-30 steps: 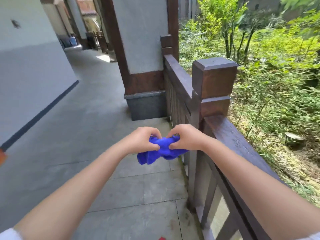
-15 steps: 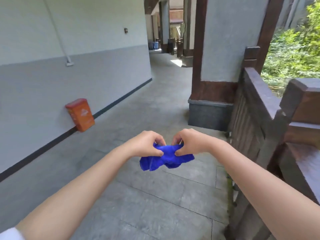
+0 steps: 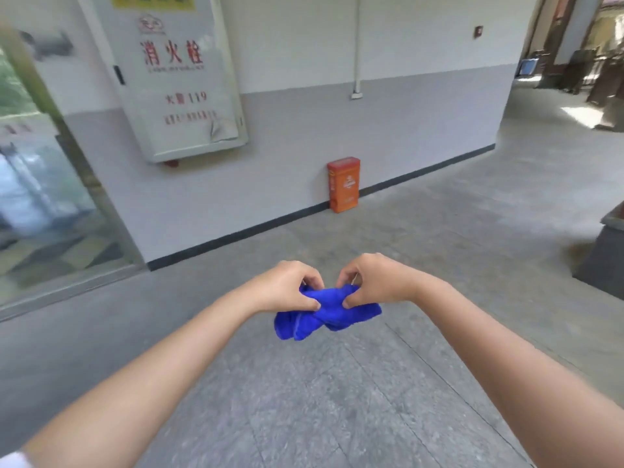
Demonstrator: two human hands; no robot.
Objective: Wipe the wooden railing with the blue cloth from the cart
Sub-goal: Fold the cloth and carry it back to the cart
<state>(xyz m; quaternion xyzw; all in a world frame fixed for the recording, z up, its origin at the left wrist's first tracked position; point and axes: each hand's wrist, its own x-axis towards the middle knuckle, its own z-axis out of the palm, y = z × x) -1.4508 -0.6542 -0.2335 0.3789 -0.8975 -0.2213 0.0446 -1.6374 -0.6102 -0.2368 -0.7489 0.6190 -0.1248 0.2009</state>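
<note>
A bunched blue cloth [image 3: 326, 312] hangs in front of me at waist height over the stone floor. My left hand [image 3: 287, 285] pinches its left part and my right hand [image 3: 374, 280] pinches its right part, both with fingers closed on the fabric. The wooden railing and the cart are out of view.
A grey and white wall [image 3: 337, 106] runs ahead. A white fire hydrant cabinet [image 3: 179, 79] hangs on it. An orange box [image 3: 343, 184] stands on the floor against the wall. A glass door [image 3: 37, 197] is at the left. A grey pillar base [image 3: 604, 258] sits at the right edge.
My view has swung left, away from the railing and greenery, toward the wall. Both hands still hold the cloth between them in much the same pose.
</note>
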